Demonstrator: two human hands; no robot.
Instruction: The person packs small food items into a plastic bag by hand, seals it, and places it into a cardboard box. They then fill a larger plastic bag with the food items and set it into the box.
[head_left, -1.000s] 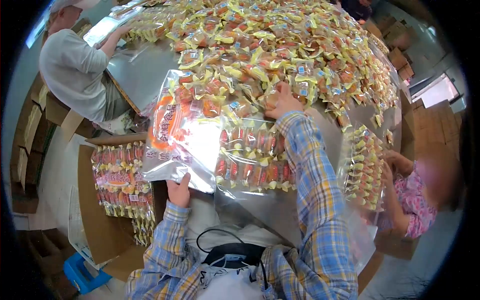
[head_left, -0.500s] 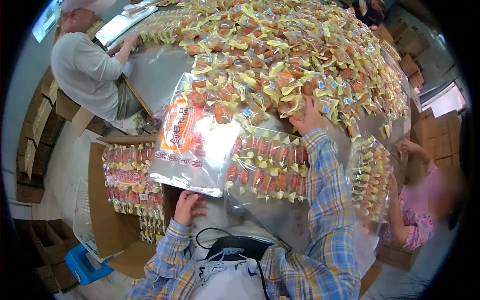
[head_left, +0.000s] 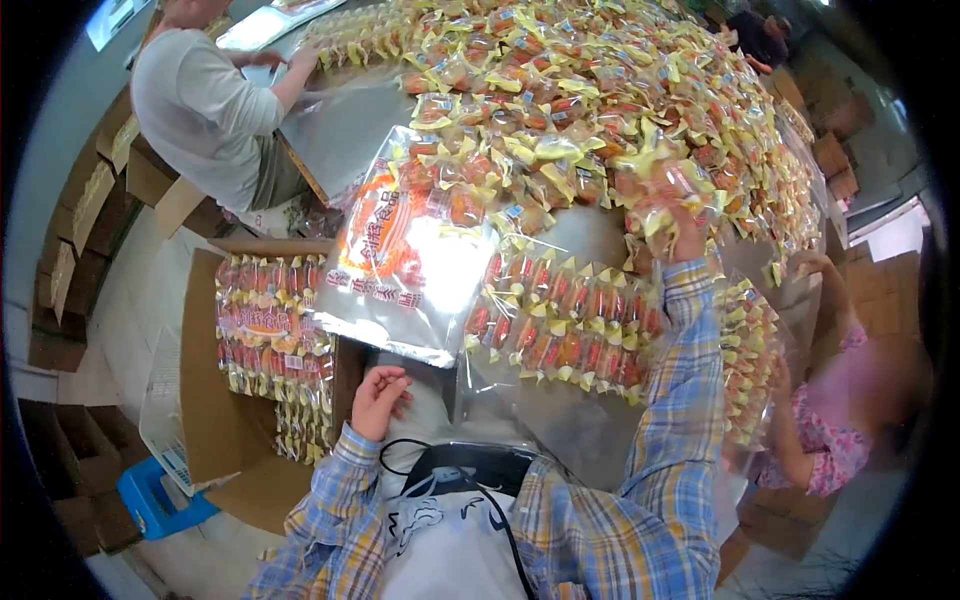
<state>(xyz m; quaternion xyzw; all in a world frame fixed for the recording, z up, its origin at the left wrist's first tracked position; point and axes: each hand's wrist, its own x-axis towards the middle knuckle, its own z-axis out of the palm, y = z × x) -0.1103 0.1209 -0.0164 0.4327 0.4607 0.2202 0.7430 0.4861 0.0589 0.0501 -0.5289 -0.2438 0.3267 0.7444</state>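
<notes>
My right hand (head_left: 677,236) reaches over the pile and is closed on a wrapped snack (head_left: 668,185) in a clear and yellow wrapper; motion blurs both. Just below it lie two rows of wrapped snacks (head_left: 560,320), side by side in a clear bag on the table. My left hand (head_left: 378,402) rests near the table's front edge, fingers loosely bent and apart, with nothing visible in them. Above that hand lies a stack of silver printed bags (head_left: 400,270) with red and orange lettering; a few loose snacks lie on its upper part.
A large heap of wrapped snacks (head_left: 560,90) covers the table. An open carton (head_left: 215,400) with packed bags stands at my left, beside a blue plastic object (head_left: 165,500). One co-worker in a white top (head_left: 205,110) works at left, another in pink (head_left: 825,430) at right.
My right hand has moved right and lifted a snack off the pile. The fingers of my left hand have drawn closer together. The whole view has shifted slightly.
</notes>
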